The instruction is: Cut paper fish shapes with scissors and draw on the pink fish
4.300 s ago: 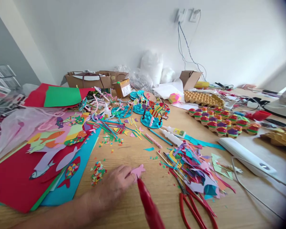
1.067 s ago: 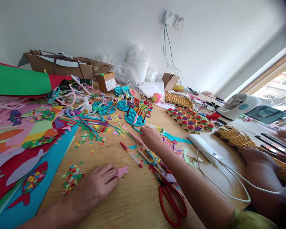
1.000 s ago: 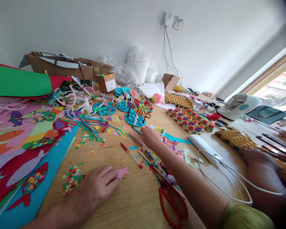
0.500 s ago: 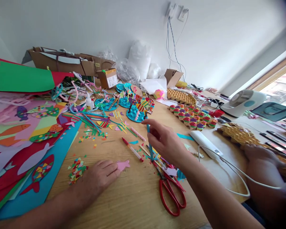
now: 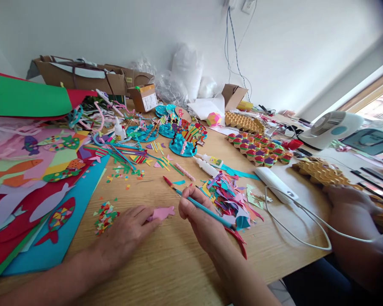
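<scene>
Under the fingers of my left hand (image 5: 130, 231) lies a pink paper fish (image 5: 162, 213), held down against the table with its tail end showing. My right hand (image 5: 201, 216) grips a slim blue pen (image 5: 210, 216), which slants across my fingers. Just beyond its upper end is the red end of a marker (image 5: 168, 182); the remainder of that marker is hidden behind my hand. Red-handled scissors (image 5: 239, 242) lie partly covered by my right wrist. A heap of coloured paper scraps (image 5: 225, 193) spreads beside the right hand, and small cut pieces (image 5: 105, 216) sit left of my left hand.
Glue bottles (image 5: 207, 166) lie behind the scraps. A white device (image 5: 276, 189) with a cable is to the right, near another person's arm (image 5: 351, 216). Painted egg trays (image 5: 258, 148) and decorated blue discs (image 5: 182, 145) stand farther back. Coloured sheets (image 5: 83, 204) cover the left side.
My right hand has moved down and left, and the blue pen has tipped from upright to slanting in its grip. Paper scraps and glue bottles show more now. My left hand stays on the fish.
</scene>
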A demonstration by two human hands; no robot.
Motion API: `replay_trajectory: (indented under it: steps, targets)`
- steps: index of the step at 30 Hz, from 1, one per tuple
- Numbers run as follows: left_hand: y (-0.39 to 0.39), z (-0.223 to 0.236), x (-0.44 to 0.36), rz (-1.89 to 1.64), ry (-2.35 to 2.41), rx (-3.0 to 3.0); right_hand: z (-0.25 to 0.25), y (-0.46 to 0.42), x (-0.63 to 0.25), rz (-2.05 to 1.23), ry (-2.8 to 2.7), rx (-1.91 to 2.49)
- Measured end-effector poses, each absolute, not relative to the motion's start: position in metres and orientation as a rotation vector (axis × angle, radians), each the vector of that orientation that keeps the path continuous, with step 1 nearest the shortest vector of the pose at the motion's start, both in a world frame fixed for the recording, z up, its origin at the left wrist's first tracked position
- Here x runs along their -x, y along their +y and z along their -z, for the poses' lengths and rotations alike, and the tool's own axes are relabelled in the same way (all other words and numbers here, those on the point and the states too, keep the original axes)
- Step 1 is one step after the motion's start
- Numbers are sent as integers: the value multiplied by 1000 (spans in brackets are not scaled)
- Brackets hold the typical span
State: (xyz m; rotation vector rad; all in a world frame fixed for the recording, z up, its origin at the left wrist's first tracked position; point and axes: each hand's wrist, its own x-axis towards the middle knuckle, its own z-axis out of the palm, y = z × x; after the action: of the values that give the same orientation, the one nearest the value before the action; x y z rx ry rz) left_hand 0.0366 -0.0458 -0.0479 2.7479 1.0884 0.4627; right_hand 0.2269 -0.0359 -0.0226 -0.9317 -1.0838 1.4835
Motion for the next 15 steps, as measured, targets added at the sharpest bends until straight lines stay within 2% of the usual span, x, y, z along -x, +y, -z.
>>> replay_trajectory:
  steps: [3,6,12,15]
  targets:
    - [-48,48,-36,-401,1133,-2774,27,-42,-223,-1343,-1187,1101]
    - [-50,49,-36,-499,1139,-2820,27,-55,-227,-1140,-1395,1256]
    - [-48,51,-33,-641,1122,-2859,38,-91,-267,-249,-2002,1429]
    - [-45,52,-32,-707,1088,-2887,51,-104,-288,-75,-2045,1567]
